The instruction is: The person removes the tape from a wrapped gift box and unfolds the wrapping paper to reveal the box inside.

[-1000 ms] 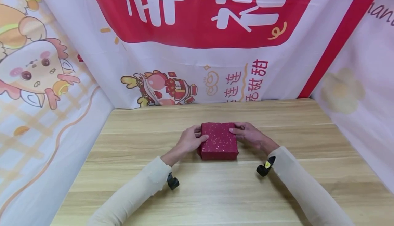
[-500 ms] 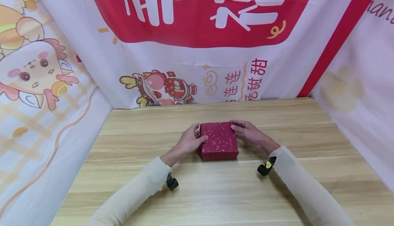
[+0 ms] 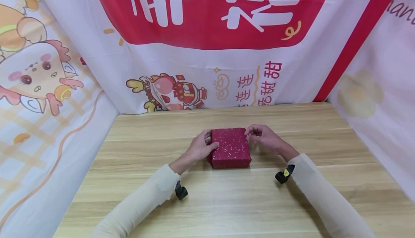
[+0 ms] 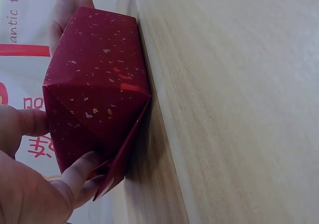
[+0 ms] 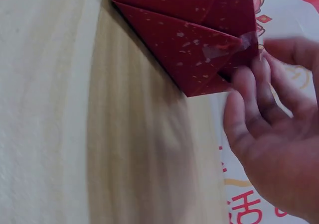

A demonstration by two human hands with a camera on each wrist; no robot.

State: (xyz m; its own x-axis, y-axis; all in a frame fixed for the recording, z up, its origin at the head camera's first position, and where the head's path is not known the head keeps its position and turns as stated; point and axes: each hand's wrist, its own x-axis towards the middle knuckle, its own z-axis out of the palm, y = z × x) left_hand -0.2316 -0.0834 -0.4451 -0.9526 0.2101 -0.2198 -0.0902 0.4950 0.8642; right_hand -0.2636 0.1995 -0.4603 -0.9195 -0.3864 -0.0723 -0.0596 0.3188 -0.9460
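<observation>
A box wrapped in dark red speckled paper [image 3: 231,145] sits on the wooden table. My left hand [image 3: 200,146] holds its left side, the thumb on the top edge and the fingers against the end. In the left wrist view, the paper at this end [image 4: 94,114] is creased into a slanting fold, with a loose flap by the fingers. My right hand [image 3: 264,137] is at the far right corner, its fingers loosely bent. The right wrist view shows those fingertips right at the folded paper end [image 5: 194,45], where a shiny strip of clear tape [image 5: 224,49] lies.
The pale wood table [image 3: 207,202] extends around the box. Printed cloth [image 3: 201,61] hangs behind it, with more cloth on the left [image 3: 48,129] and right [image 3: 386,97]. Small black wrist cameras [image 3: 181,191] hang below both sleeves.
My right hand has drawn slightly back and to the right, its thumb leaving the top of the box and its fingers bending more. The left hand and the box stay nearly in place.
</observation>
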